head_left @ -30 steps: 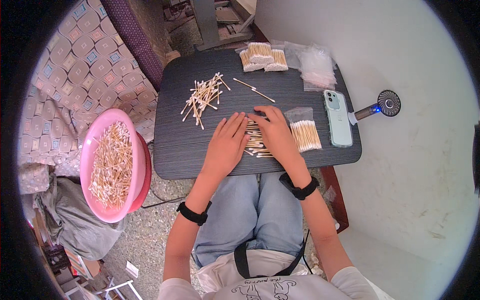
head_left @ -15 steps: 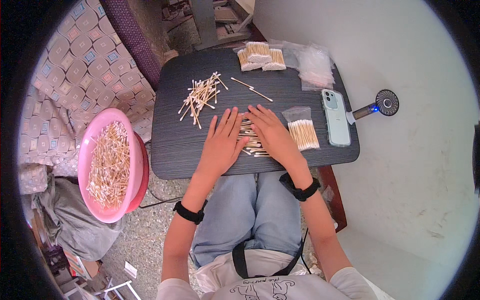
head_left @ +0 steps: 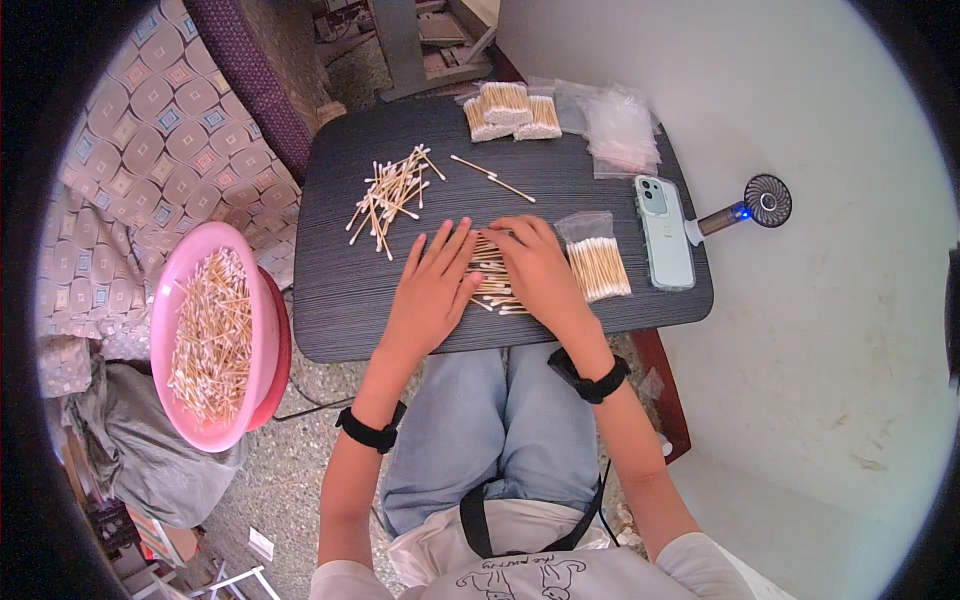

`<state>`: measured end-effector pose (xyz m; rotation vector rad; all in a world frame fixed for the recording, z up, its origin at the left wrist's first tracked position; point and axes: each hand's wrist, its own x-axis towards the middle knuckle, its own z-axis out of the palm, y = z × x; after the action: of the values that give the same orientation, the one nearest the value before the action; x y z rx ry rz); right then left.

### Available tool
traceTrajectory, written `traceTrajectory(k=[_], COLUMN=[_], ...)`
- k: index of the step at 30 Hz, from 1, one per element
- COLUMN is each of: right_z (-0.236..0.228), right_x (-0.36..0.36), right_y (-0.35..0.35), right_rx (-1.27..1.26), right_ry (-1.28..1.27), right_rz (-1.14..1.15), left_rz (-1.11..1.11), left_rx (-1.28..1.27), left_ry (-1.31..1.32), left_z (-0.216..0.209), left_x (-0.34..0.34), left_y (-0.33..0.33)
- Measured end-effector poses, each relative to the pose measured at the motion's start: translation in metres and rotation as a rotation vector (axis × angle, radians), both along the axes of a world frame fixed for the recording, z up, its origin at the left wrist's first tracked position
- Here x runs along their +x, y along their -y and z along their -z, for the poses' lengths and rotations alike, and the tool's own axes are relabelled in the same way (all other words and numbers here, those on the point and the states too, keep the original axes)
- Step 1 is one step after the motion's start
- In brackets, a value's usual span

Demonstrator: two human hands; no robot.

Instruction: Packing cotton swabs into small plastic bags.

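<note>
A row of wooden cotton swabs [head_left: 490, 268] lies side by side on the dark table between my hands. My left hand [head_left: 428, 290] rests flat with stretched fingers along the row's left ends. Over the right ends lies my right hand [head_left: 545, 275], its fingers slightly bent and partly covering the swabs. Neither hand grips anything. Just right of it is a clear bag of cotton swabs [head_left: 598, 268]. A loose heap of swabs [head_left: 393, 192] lies beyond my left hand, with a few single swabs [head_left: 512, 187] to its right.
Filled swab bags [head_left: 505, 108] are stacked at the table's far edge, beside flat clear bags [head_left: 622, 130]. A phone [head_left: 665, 235] and a small fan [head_left: 767, 202] are at the right, near the wall. Left of the table stands a pink basin [head_left: 165, 330] full of swabs.
My right hand's fingers have bent a little and drawn inward over the swab row. My left hand stays flat beside it. The whole view has shifted slightly.
</note>
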<state>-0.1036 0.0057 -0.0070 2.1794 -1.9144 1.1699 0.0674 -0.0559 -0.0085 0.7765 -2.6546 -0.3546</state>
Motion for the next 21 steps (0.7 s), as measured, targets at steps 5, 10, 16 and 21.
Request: traceTrajectory(k=[5,10,16,21], right_z=[0.0037,0.0058,0.0090,0.0050], right_x=[-0.0005,0.0008,0.0009,-0.0003], right_y=[-0.0004,0.0001,0.0003,-0.0021], right_rx=[0.026,0.057,0.113,0.102], right_ry=[-0.045,-0.083,-0.042,0.013], right_rz=[-0.009,0.030,0.011,0.024], left_rz=[-0.015,-0.050,-0.027,-0.043], left_rx=[-0.030,-0.044,-0.109,0.005], left_ry=[0.036,0.031,0.077,-0.030], left_z=[0.0018,0.0023,0.0022,0.0002], left_x=[-0.0013,-0.0033,-0.0030,0.0006], left_y=[-0.0019,-0.0003,-0.0001,-0.0007])
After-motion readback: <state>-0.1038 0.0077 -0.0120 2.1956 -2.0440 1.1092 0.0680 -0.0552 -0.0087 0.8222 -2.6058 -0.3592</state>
